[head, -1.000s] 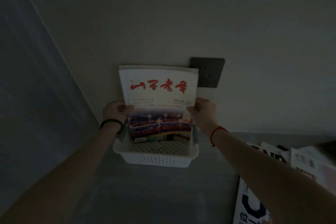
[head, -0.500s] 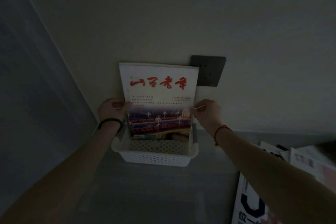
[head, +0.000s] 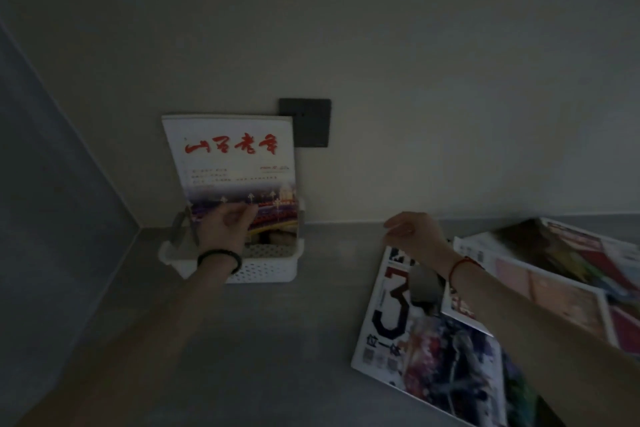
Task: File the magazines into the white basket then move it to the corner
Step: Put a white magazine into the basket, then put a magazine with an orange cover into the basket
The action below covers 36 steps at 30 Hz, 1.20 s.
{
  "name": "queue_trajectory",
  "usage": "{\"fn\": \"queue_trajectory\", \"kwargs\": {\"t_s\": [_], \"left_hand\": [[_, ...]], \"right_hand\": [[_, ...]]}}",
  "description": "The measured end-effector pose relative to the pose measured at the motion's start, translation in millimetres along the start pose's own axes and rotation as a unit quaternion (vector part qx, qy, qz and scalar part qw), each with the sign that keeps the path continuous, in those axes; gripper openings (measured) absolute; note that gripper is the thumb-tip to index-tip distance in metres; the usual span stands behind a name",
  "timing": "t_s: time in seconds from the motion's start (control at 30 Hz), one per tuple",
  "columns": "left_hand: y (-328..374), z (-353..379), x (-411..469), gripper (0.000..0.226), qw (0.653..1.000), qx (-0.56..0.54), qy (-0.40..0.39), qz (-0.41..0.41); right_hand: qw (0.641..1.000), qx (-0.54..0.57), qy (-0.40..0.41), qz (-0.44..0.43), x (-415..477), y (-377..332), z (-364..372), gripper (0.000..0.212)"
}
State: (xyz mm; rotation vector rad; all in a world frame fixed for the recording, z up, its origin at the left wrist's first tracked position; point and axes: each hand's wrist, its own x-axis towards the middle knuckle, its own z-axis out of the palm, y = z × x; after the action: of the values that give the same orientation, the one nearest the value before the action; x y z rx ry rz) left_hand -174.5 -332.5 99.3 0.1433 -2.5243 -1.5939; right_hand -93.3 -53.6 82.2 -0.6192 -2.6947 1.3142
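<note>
The white perforated basket [head: 270,270] stands on the grey counter close to the left corner, against the back wall. A white magazine with red characters [head: 232,156] stands upright in it and leans on the wall, with others behind it. My left hand [head: 223,232], a dark band on its wrist, hovers in front of the magazine's lower part with loosely curled fingers and holds nothing. My right hand [head: 414,232], a red string on its wrist, hangs loosely curled over the counter to the right, also empty.
Several magazines lie on the counter at the right, one with a big "3" on its cover [head: 426,350] and more overlapping behind [head: 554,270]. A dark wall socket [head: 306,121] sits behind the basket. The left side wall [head: 52,184] closes off the corner.
Both hands have let go of the magazine's edges. My right hand has swung right toward the loose magazines; my left hand has drawn back in front of the basket. The view has shifted right.
</note>
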Motion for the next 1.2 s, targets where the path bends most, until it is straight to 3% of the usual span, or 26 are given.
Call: {"fn": "queue_trajectory", "kwargs": {"t_s": [0.1, 0.2, 0.33, 0.43, 0.57, 0.67, 0.77, 0.93, 1.1, 1.2], "left_hand": [[5, 33, -38, 0.023, 0.999, -0.031, -0.032, 0.001], [7, 72, -73, 0.021, 0.994, -0.05, -0.079, -0.053], [17, 128, -119, 0.016, 0.976, -0.076, -0.17, -0.117], [22, 174, -160, 0.022, 0.961, -0.056, -0.231, -0.142], [23, 224, -213, 0.031, 0.937, 0.001, -0.309, -0.165], [26, 249, -243, 0.028, 0.931, -0.057, -0.278, -0.232], [31, 268, -260, 0.048, 0.941, -0.094, -0.19, -0.263], [44, 294, -279, 0.029, 0.933, -0.076, -0.217, -0.278], [55, 304, -281, 0.036, 0.946, -0.052, -0.221, -0.233], [65, 307, -279, 0.036, 0.929, -0.089, -0.228, -0.277]], "right_hand": [[0.999, -0.012, 0.008, 0.035, -15, 35, -35, 0.017], [0.998, -0.034, 0.04, 0.026, -30, 71, -73, 0.023], [0.996, 0.058, 0.022, 0.07, -56, 128, -115, 0.031], [0.996, -0.052, -0.028, 0.062, -76, 172, -133, 0.037], [0.982, -0.155, -0.106, 0.034, -98, 223, -135, 0.077], [0.961, -0.24, -0.136, -0.016, -104, 246, -129, 0.09], [0.94, -0.302, -0.148, -0.053, -103, 256, -125, 0.084], [0.929, -0.322, -0.159, -0.088, -99, 257, -126, 0.062], [0.941, -0.28, -0.112, -0.151, -100, 246, -124, 0.042], [0.948, -0.242, -0.128, -0.161, -104, 230, -115, 0.044]]}}
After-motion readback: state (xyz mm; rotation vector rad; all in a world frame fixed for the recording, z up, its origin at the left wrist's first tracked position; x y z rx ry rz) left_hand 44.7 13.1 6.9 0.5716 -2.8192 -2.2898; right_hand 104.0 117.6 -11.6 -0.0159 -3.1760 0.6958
